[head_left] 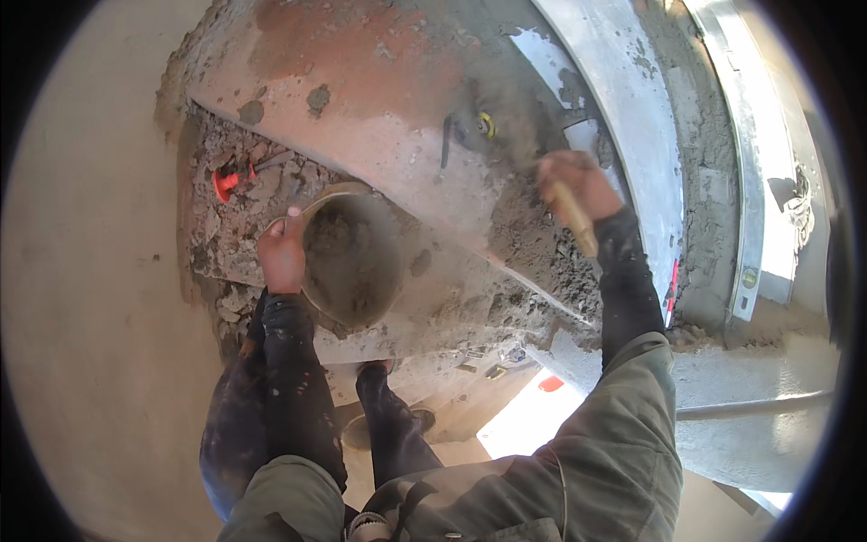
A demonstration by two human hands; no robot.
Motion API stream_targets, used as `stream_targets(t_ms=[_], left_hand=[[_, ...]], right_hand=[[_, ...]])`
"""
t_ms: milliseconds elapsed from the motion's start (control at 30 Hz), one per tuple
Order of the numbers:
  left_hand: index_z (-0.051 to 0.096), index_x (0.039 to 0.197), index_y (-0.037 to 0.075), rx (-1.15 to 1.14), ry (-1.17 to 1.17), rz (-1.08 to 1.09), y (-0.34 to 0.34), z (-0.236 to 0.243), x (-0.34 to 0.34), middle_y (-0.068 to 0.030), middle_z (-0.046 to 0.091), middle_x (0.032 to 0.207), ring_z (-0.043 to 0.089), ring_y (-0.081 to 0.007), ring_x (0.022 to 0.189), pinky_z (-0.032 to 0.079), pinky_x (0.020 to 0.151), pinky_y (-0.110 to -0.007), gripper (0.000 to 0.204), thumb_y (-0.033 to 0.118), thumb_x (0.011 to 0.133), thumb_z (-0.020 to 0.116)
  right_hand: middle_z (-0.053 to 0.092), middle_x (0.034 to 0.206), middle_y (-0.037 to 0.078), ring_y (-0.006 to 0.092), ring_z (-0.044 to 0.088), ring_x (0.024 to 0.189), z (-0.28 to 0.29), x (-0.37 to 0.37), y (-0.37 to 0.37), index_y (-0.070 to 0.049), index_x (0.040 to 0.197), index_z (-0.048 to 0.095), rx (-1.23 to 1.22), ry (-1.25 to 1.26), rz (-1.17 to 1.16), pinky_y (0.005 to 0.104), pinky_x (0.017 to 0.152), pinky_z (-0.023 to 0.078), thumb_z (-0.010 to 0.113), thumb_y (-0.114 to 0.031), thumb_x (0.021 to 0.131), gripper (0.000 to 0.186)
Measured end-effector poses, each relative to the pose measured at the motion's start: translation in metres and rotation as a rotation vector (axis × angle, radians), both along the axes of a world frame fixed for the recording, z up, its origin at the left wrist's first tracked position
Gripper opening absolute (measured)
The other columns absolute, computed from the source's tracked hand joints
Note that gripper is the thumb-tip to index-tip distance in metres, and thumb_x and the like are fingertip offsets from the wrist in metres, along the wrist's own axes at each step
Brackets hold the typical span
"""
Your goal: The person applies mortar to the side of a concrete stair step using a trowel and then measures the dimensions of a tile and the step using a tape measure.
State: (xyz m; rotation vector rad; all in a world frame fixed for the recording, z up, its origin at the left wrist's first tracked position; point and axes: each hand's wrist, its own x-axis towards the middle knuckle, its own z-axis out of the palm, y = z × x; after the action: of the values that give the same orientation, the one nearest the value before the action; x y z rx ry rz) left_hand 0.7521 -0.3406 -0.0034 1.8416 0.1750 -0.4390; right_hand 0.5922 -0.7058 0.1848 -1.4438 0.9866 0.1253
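My left hand (282,255) is closed on the rim of a round bucket (321,200), thumb on top. Grey mortar (352,262) lies inside the bucket, which stands on rubble and stone slabs in front of me. Out to the right, my right hand (582,185) is wrapped round the wooden handle of a trowel (573,221). The blade end is smeared by motion and hard to make out. Below this hand lies a heap of loose grey mortar (542,239) on a slab.
A yellow and black tape measure (487,125) lies beside a dark strip (446,142) on the slab (388,117). An orange-handled tool (226,185) rests on rubble at left. A long metal level (746,271) stands at far right, past a curved pale slab (632,99).
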Motion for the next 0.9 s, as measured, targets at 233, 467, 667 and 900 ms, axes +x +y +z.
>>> stream_targets(t_ms=[233,467,667,900], left_hand=[[0.054,0.067,0.003,0.017,0.083,-0.014,0.008,0.000,0.000,0.0078,0.040,0.063,0.031,-0.0064,0.061,0.028,0.054,-0.028,0.048,0.038,0.099,0.063],[0.069,0.082,-0.003,0.027,0.000,0.040,0.003,-0.006,-0.001,0.0061,0.050,0.069,0.038,-0.0065,0.065,0.034,0.058,-0.026,0.046,0.041,0.096,0.066],[0.068,0.083,-0.004,0.058,0.044,0.014,-0.004,0.010,-0.007,0.0037,0.055,0.074,0.042,-0.0076,0.071,0.040,0.066,-0.025,0.048,0.042,0.096,0.066],[0.068,0.083,-0.003,0.139,0.066,-0.024,0.009,0.001,0.001,0.0029,0.058,0.076,0.044,-0.0073,0.071,0.040,0.067,-0.025,0.047,0.042,0.096,0.066]], right_hand=[[0.057,0.068,0.002,0.0099,0.055,0.058,-0.024,-0.141,0.051,-0.002,0.104,0.062,-0.181,0.190,0.069,0.0262,0.049,0.044,0.064,-0.019,0.095,0.019],[0.061,0.088,0.013,0.0221,0.060,0.078,-0.082,-0.066,0.053,-0.001,0.113,0.052,-0.906,-0.046,0.116,0.0377,0.072,0.050,0.070,-0.023,0.091,0.036],[0.060,0.076,0.011,0.0215,0.063,0.065,-0.116,-0.026,-0.018,-0.003,0.107,0.053,-0.815,-0.044,-0.231,0.0339,0.056,0.049,0.074,-0.028,0.089,0.037],[0.056,0.067,0.004,0.0131,0.051,0.043,-0.091,-0.062,-0.002,-0.008,0.097,0.053,-0.442,-0.270,-0.459,0.0276,0.037,0.040,0.069,-0.024,0.094,0.022]])
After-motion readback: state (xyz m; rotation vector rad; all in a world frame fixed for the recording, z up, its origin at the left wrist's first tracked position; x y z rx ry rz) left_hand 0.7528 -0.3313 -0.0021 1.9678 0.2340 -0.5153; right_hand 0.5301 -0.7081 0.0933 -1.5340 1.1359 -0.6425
